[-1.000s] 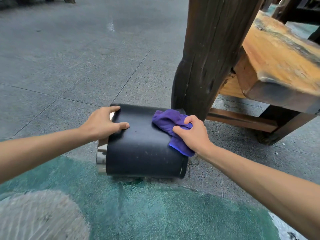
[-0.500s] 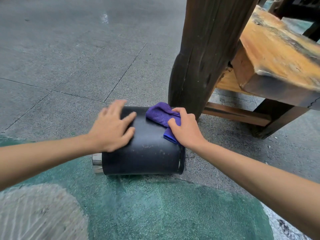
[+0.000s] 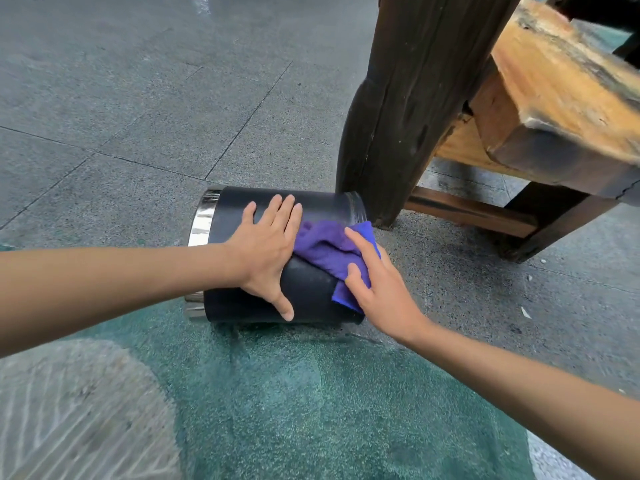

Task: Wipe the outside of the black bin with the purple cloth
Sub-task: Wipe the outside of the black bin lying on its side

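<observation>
A black cylindrical bin (image 3: pixel 311 289) lies on its side on the paving, its shiny metal rim (image 3: pixel 202 220) pointing left. My left hand (image 3: pixel 270 251) rests flat on top of the bin with fingers spread. My right hand (image 3: pixel 377 289) presses a crumpled purple cloth (image 3: pixel 325 247) against the bin's right part, near its base end. The cloth lies between both hands and touches the left hand's fingers.
A thick dark wooden post (image 3: pixel 405 109) stands right behind the bin's base end. A heavy wooden bench (image 3: pixel 561 109) with a low crossbar (image 3: pixel 467 211) extends to the right. Grey paving lies to the left and beyond; green painted ground (image 3: pixel 311 403) is in front.
My left hand has slid right along the bin's top and flattened beside the cloth. My right hand has drawn the cloth toward me over the bin's right end. The metal rim shows more.
</observation>
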